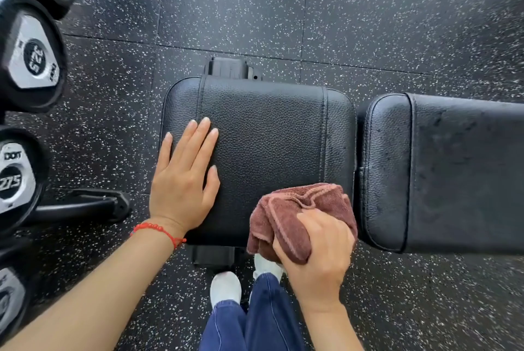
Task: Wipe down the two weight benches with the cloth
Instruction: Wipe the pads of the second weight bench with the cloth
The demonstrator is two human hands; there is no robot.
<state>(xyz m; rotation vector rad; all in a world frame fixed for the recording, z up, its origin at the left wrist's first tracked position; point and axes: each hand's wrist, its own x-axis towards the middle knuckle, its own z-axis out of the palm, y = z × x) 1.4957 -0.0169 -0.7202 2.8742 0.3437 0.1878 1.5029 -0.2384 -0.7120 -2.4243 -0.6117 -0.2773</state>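
A black padded seat pad (269, 135) of a weight bench lies straight below me. To its right, across a narrow gap, runs the longer back pad (453, 174). My left hand (184, 177) rests flat, fingers straight, on the seat pad's left part. My right hand (320, 254) grips a bunched reddish-brown cloth (286, 214) at the seat pad's near right corner. The cloth lies on the pad and hangs partly over its near edge.
Several black dumbbells (31, 55) with silver end plates sit on a rack at the left. A black rack foot (85, 203) juts out on the speckled rubber floor (340, 10). My white shoes (225, 285) stand just below the bench's near frame foot (214, 254).
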